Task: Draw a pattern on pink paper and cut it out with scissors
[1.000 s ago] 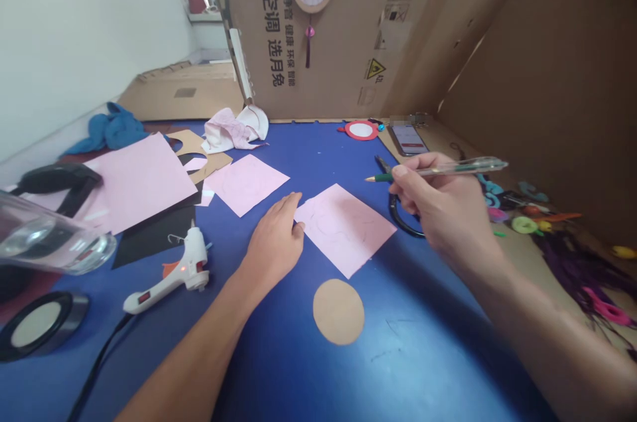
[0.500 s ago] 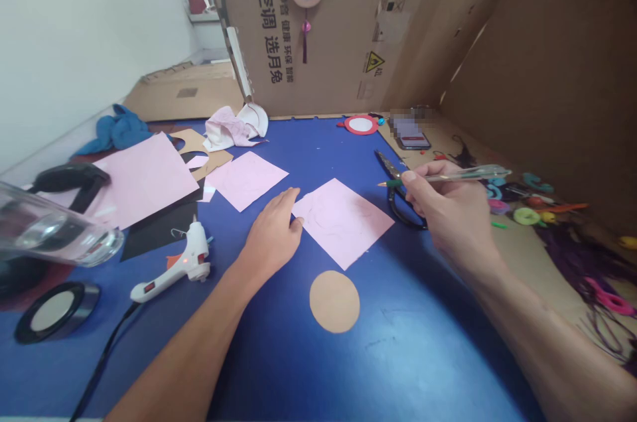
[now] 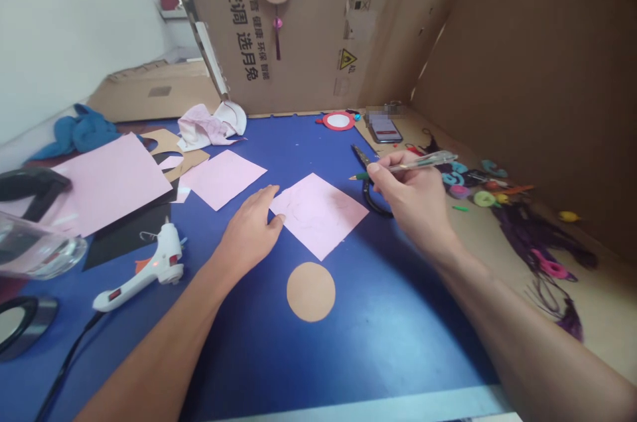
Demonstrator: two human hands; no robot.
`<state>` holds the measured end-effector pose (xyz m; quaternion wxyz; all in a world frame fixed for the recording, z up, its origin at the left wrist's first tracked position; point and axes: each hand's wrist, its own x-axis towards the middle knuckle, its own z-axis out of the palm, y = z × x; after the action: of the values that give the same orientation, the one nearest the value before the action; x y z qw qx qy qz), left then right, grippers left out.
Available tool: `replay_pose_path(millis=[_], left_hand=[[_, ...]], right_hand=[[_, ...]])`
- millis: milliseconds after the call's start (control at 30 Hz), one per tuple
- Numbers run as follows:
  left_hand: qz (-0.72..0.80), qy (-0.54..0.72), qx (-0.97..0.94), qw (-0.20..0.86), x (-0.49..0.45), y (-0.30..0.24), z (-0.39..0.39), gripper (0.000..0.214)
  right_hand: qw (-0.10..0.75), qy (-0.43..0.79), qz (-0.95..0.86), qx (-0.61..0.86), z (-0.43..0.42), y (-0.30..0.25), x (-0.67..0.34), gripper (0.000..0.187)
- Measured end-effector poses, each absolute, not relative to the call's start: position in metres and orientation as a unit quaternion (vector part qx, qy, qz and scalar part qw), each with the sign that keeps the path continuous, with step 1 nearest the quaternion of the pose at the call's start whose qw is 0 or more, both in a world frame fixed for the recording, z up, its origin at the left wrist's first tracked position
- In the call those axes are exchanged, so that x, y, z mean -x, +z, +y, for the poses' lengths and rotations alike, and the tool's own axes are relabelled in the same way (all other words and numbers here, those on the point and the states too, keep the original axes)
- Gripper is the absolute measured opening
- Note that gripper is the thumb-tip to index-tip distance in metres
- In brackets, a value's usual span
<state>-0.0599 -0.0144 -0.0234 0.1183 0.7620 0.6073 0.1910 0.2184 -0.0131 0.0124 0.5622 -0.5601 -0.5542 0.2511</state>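
Note:
A square pink paper (image 3: 319,215) lies cornerwise on the blue tabletop, with faint marks on it. At its left corner rests my left hand (image 3: 253,228), fingers stretched out and thumb apart, holding nothing. My right hand (image 3: 415,193) grips a clear-barrelled pen (image 3: 430,159) with a green grip, its tip pointing left above the paper's right side. Black-handled scissors (image 3: 362,158) lie partly hidden behind that hand. Nearer to me is a round brown cardboard disc (image 3: 311,292), apart from the paper.
On the left lie a white glue gun (image 3: 149,269) with a lit light, a tape roll (image 3: 27,326), a clear cup (image 3: 40,246) and pink sheets (image 3: 117,183). Toward the right are a phone (image 3: 384,127), purple tassels (image 3: 527,233) and small colourful pieces. Cardboard walls (image 3: 318,30) stand behind.
The camera view has turned slightly right, so everything sits further left in the picture. Both hands keep nearly the same place relative to the pink paper; the pen stays in my right hand.

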Motion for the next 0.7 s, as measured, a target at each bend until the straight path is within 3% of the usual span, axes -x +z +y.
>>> replay_pose_path(millis=[433,700], left_hand=[[0.571,0.211,-0.788,0.092,0.043,-0.025,-0.022,0.057],[0.562,0.192,-0.799,0.101,0.034,-0.031,-0.027,0.073]], right_hand=[[0.541,0.294,-0.568,0.546,-0.016,0.015,-0.216,0.022],[0.462,0.375,-0.599,0.536,-0.015,0.007,-0.212,0.023]])
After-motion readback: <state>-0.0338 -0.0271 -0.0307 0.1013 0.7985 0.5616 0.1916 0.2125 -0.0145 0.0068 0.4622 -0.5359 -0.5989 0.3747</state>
